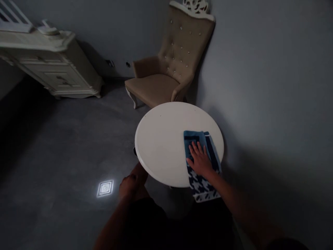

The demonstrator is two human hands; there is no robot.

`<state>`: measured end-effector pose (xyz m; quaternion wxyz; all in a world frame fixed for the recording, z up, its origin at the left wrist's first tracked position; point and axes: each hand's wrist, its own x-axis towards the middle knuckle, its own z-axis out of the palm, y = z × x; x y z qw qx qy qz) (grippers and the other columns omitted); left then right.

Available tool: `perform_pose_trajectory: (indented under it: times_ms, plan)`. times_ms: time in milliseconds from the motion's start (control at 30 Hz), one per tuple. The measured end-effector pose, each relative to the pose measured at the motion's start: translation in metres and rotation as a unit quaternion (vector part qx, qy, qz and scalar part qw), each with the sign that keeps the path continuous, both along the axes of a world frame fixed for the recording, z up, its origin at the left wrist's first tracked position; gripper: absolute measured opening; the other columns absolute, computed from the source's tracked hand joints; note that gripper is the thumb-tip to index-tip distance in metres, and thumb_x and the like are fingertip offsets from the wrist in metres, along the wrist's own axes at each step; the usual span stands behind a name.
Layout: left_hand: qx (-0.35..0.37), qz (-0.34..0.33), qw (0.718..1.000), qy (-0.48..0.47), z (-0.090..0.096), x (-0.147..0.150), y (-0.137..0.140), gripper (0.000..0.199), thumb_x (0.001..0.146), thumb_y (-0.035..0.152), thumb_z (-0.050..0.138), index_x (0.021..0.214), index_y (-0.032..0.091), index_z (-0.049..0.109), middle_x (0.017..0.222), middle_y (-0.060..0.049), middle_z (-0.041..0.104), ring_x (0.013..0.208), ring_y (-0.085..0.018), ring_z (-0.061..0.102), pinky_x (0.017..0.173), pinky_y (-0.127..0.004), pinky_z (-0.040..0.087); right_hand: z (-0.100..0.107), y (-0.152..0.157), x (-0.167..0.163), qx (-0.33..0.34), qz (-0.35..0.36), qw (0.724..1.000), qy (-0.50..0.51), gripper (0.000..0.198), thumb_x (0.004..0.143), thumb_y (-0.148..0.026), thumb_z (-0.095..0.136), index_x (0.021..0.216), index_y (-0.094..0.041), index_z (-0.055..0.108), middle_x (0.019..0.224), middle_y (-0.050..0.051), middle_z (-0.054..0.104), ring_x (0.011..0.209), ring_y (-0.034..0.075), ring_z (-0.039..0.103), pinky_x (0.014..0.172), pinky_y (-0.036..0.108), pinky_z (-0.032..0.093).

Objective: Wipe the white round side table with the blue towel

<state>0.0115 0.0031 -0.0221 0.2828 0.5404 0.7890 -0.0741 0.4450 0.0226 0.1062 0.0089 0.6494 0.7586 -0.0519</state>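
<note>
Pressing flat with spread fingers, the right hand (199, 160) lay on a blue cloth (201, 163) at the round table's (161, 146) four o'clock. The left hand (128, 185) hung dim at seven o'clock; its grip could not be made out.

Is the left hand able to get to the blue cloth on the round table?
Probably yes. The left hand hangs below the near edge of the white table, and that tabletop is bare up to the blue cloth. Only the right hand lies flat on it.

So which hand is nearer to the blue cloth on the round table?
Right. The right hand lies flat on the blue cloth; the left hand hangs below the table edge, apart from it.
</note>
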Motion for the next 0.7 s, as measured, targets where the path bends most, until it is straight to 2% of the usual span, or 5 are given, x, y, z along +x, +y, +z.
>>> perform_pose_trajectory:
  times_ms: [100, 167, 300, 500, 700]
  plan:
    - [0.003, -0.018, 1.0, -0.018, 0.0, 0.001, -0.005, 0.064, 0.112, 0.056, 0.041, 0.13, 0.014, 0.086, 0.129, -0.026, 0.083, 0.115, -0.042, 0.08, 0.094, -0.047, 0.061, -0.011, -0.067, 0.001, 0.012, -0.002, 1.0, 0.025, 0.096, 0.107, -0.073, 0.04, 0.178, -0.052, -0.02, 0.186, -0.014, 0.015, 0.176, 0.031, 0.009, 0.144, 0.072, 0.023]
    - [0.003, -0.024, 1.0, -0.016, -0.001, 0.002, -0.006, 0.064, 0.112, 0.058, 0.042, 0.129, 0.013, 0.085, 0.13, -0.028, 0.082, 0.116, -0.043, 0.079, 0.095, -0.047, 0.061, -0.016, -0.088, 0.002, 0.011, -0.001, 1.0, 0.028, 0.096, 0.106, -0.075, 0.039, 0.174, -0.055, -0.025, 0.184, -0.018, 0.016, 0.174, 0.03, 0.009, 0.143, 0.072, 0.025]
    - [-0.005, -0.031, 1.0, -0.005, 0.0, 0.003, -0.005, 0.062, 0.112, 0.056, 0.039, 0.126, 0.018, 0.086, 0.131, -0.025, 0.083, 0.12, -0.041, 0.079, 0.099, -0.045, 0.061, -0.014, -0.074, 0.005, 0.004, -0.001, 1.0, 0.004, 0.095, 0.105, -0.078, 0.035, 0.177, -0.052, -0.021, 0.184, -0.017, 0.014, 0.174, 0.03, 0.009, 0.144, 0.07, 0.027]
    - [-0.022, -0.031, 0.999, -0.01, -0.002, -0.002, -0.001, 0.069, 0.112, 0.052, 0.03, 0.132, 0.013, 0.083, 0.133, -0.025, 0.082, 0.123, -0.04, 0.077, 0.098, -0.046, 0.06, 0.003, 0.045, 0.013, -0.015, 0.008, 1.0, -0.021, 0.088, 0.111, -0.066, 0.038, 0.187, -0.023, 0.026, 0.191, 0.007, 0.016, 0.178, 0.042, 0.009, 0.144, 0.073, 0.018]
    - [-0.04, 0.005, 0.999, 0.004, -0.019, -0.011, 0.002, 0.068, 0.11, 0.056, 0.031, 0.127, 0.019, 0.086, 0.127, -0.022, 0.083, 0.114, -0.04, 0.08, 0.091, -0.046, 0.061, 0.01, 0.216, 0.018, -0.007, -0.038, 0.999, -0.027, 0.082, 0.115, -0.062, 0.036, 0.184, -0.017, 0.033, 0.192, 0.012, 0.02, 0.178, 0.045, 0.015, 0.141, 0.074, 0.018]
